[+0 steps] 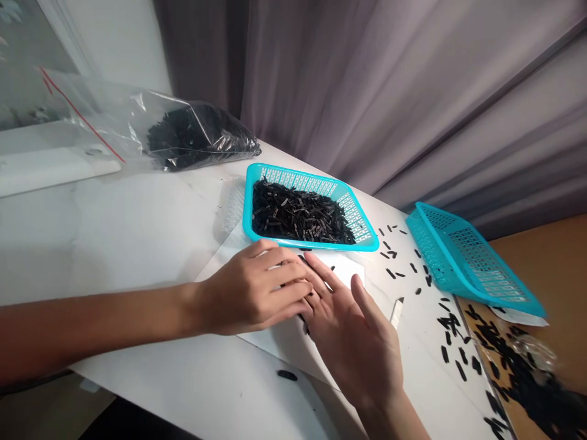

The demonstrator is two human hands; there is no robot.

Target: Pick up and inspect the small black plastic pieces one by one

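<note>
My left hand [252, 290] comes in from the left and lies with its fingers together on a white paper sheet [284, 342]. Its fingertips overlap the fingers of my right hand [353, 336], which rests on the same sheet with fingers spread. Small black plastic pieces show at the edges of both hands, and whether either hand grips one is hidden. Just beyond my hands stands a turquoise mesh basket [257, 201] heaped with similar black pieces. Another black piece [287, 375] lies on the white table below the sheet.
A second turquoise basket [458, 260] lies tilted at the table's right edge. Scattered black pieces [444, 324] cover the table there and spill onto a brown surface. A clear zip bag [192, 137] of black pieces sits behind. A small blade [397, 311] lies beside my right hand.
</note>
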